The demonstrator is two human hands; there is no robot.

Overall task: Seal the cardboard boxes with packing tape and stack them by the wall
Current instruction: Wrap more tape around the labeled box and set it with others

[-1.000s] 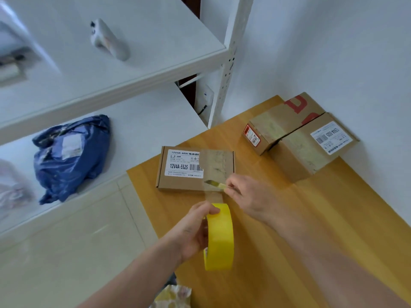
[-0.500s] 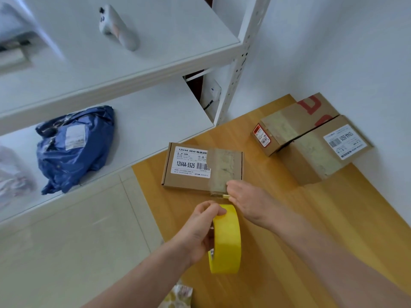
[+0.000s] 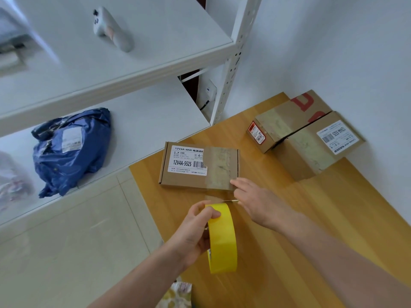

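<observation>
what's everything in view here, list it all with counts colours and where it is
flat cardboard box: 1, brown, white label, taped, on the wooden table
cardboard boxes: 2, brown, taped, side by side at the wall
tape roll: 1, yellow, in left hand
blue mailer bag: 1, lower white shelf
controller: 1, white-grey, upper shelf
shelving unit: 1, white, left of the table
left hand: grip on the tape roll
right hand: holds a thin blade at the tape, by the flat box

Flat cardboard box (image 3: 189,165): taped, on wooden surface. Yellow tape roll (image 3: 222,238): upright. 2 taped boxes (image 3: 304,132) against wall.
</observation>
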